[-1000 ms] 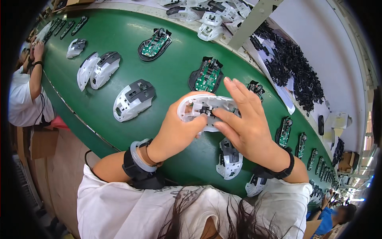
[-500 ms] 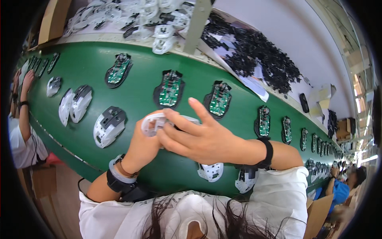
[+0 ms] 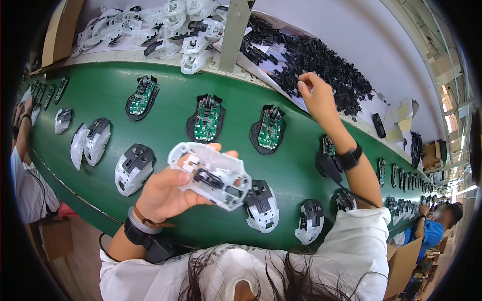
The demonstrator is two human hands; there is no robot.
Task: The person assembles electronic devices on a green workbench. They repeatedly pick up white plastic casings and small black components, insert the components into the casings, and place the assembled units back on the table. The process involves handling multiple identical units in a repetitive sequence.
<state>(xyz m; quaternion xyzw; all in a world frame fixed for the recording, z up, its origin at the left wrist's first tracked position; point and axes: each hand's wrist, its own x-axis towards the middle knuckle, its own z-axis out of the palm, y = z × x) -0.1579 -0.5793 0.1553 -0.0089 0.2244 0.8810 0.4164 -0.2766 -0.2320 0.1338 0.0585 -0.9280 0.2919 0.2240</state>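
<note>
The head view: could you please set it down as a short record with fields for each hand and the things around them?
Left hand: holding a white mouse shell, hollow side showing, thumb along its inside
Inside shell: black plastic part
Right hand: at the heap of small black plastic parts, fingers curled; grip unclear
Surface: green bench
Beyond the left hand: black mouse bases with green circuit boards
Also on bench: white-and-grey mouse shells
Shelf behind: piled white shells
</note>
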